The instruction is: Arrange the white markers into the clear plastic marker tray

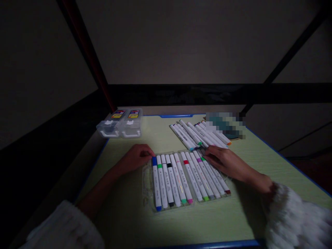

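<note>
A clear plastic marker case point(145, 180) lies unfolded on the table, with white markers point(176, 181) side by side in its two halves. The caps and ends are blue, green, black, pink, red, purple and other colours. My left hand point(138, 156) is closed, its fingertips pinching the case's far left corner beside the blue marker point(156, 183). At the far right of the case, my right hand point(227, 162) has its fingers bent together over the upper ends of the rightmost markers. They seem to grip a marker there, though the hand partly hides it.
A pile of loose white markers point(192, 133) lies just beyond the case. Two clear boxes with handles point(131, 129) stand at the back left. A blurred-out flat green item point(224, 126) lies at the back right. The pale green table point(121, 221) has blue edges.
</note>
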{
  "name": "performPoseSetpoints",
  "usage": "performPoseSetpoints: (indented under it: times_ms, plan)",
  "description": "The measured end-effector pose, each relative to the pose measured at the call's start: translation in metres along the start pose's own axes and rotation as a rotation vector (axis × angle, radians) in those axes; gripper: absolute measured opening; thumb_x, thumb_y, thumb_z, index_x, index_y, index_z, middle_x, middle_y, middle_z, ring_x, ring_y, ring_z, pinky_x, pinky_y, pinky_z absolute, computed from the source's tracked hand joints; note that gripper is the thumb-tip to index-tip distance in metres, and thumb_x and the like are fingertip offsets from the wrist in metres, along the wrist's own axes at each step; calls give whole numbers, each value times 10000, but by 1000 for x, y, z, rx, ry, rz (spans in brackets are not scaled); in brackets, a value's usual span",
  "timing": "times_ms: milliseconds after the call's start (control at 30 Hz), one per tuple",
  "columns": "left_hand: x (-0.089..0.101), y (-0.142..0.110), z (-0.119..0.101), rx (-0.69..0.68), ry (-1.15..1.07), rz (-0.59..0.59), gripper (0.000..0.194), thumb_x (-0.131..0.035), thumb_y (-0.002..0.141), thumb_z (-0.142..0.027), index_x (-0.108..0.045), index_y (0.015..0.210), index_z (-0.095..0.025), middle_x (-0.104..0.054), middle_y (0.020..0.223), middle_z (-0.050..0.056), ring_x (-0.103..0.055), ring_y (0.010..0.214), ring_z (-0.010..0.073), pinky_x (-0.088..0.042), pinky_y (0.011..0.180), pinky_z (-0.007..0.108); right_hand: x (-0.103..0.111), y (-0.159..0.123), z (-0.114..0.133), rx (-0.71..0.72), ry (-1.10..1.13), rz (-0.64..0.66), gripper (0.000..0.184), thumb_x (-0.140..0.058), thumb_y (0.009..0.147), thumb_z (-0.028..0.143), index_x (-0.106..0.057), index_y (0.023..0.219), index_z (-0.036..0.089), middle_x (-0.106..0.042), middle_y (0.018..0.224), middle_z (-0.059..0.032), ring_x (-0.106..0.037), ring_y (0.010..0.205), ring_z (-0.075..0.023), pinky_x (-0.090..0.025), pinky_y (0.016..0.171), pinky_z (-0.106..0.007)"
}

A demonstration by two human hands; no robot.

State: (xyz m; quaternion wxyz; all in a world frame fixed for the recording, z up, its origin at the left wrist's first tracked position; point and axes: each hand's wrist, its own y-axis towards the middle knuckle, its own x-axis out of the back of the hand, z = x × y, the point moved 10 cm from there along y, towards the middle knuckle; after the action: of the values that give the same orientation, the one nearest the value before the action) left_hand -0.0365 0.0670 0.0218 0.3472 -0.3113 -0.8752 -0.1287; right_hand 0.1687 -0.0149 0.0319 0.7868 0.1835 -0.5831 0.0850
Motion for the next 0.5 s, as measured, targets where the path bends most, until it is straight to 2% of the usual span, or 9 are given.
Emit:
performPoseSetpoints:
  times_ms: [333,500]
  plan:
    - [1,0,-3,3,-3,-8,138,-496,658,-87,-629,688,-111,-594,685,14,-533,602,97,-396,559,201,-1,0,0,-11,9,14,161,-367,871,258,-471,771,188,-537,734,-47,-503,630,-152,-397,579,-281]
    - [1,0,-3,-8,-18,-9,134,-496,659,-89,-624,682,-117,-599,710,16,-548,636,102,-409,589,206,0,0,-2,-36,92,34,146,-396,859,272,-480,781,182,-532,735,-43,-490,632,-146,-385,575,-275]
